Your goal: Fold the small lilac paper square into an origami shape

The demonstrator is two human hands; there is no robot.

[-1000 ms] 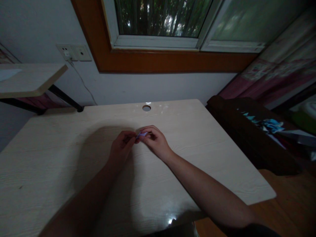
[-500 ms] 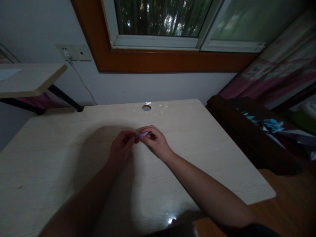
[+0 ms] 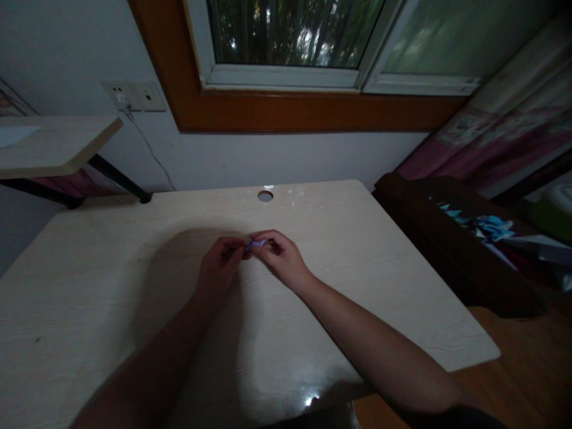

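A small purple piece, which looks like folded paper (image 3: 258, 243), is pinched between my two hands above the middle of the desk (image 3: 313, 214). My left hand (image 3: 220, 262) is closed on its left end, thumb and fingertips together. On the other end, my right hand (image 3: 281, 253) grips it between thumb and index finger. The hands nearly meet at the fingertips, which cover much of the piece. Its exact shape is too small and dark to make out.
A cable hole (image 3: 265, 196) lies near the desk's back edge. At the left rises a shelf (image 3: 58, 143) on black legs. A white cord (image 3: 149, 149) hangs from a wall socket (image 3: 134, 96). Right of the desk stands dark wooden furniture (image 3: 447, 238) with blue items on it.
The fingers of my right hand have shifted down slightly on the purple piece, so a little more of it shows. My left hand has hardly moved.
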